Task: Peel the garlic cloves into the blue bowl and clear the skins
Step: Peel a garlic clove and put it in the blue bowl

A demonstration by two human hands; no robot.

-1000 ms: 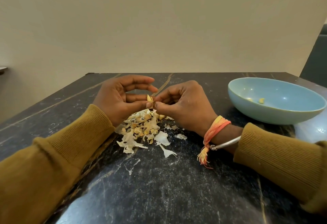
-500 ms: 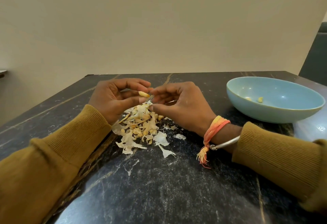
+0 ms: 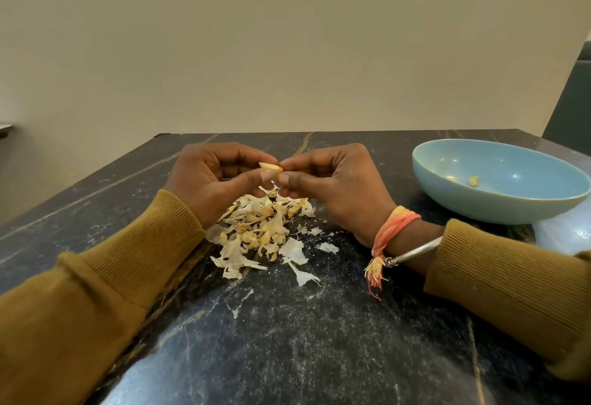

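Garlic clove [image 3: 270, 167] held above the skin pile [image 3: 259, 228], pinched between left hand [image 3: 211, 180] thumb and fingers; right hand [image 3: 332, 187] fingers curled, tips pinching the clove's right end. Blue bowl [image 3: 499, 209] sits right on dark worktop [image 3: 287, 340], two peeled pieces [image 3: 473, 181] inside. Loose skins beside the pile.

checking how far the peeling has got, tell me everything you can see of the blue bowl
The blue bowl is wide, shallow and pale blue, glossy like glazed ceramic. It stands upright on the dark marbled table, at the right of the view. Two small yellowish garlic pieces lie on its inner floor. Nothing else touches it: the left hand and right hand pinch a garlic clove off to its left.
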